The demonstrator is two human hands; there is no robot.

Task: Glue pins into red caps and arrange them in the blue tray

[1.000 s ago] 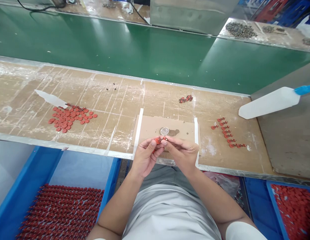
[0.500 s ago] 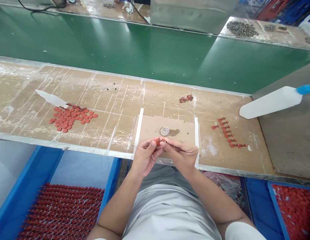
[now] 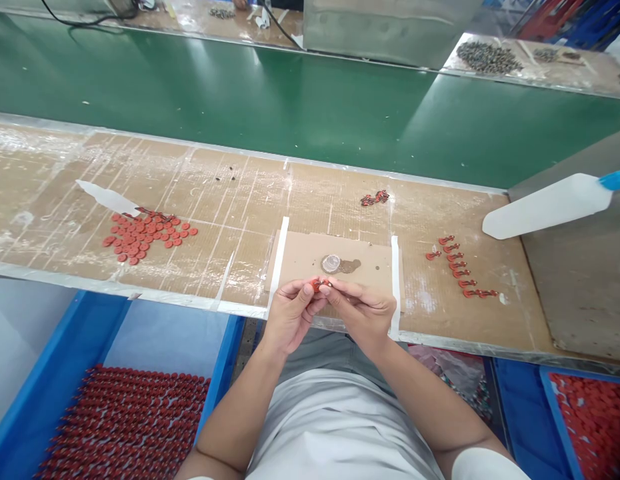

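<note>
Pinched between the fingertips of my left hand (image 3: 291,312) and my right hand (image 3: 364,312) is a small red disc part (image 3: 317,285) with dark metal on it. Both hands are closed on it, and the fingers hide much of its shape. Just beyond my fingertips a small round clear lid or dish (image 3: 331,264) lies on a taped cardboard sheet (image 3: 300,257), beside a wet brown stain. Off to the right stands a line of red discs with metal pieces (image 3: 459,273). A small cluster of similar red and dark pieces (image 3: 375,198) lies farther back.
Loose red discs (image 3: 140,235) are piled at the left by a white pointed strip (image 3: 107,198). A white bottle with a blue cap (image 3: 545,207) leans at the right. Blue bins with red parts (image 3: 130,420) sit below the table; a green belt (image 3: 240,100) runs behind.
The view has shifted very slightly. My hands stay in place, still pinching the small red part.
</note>
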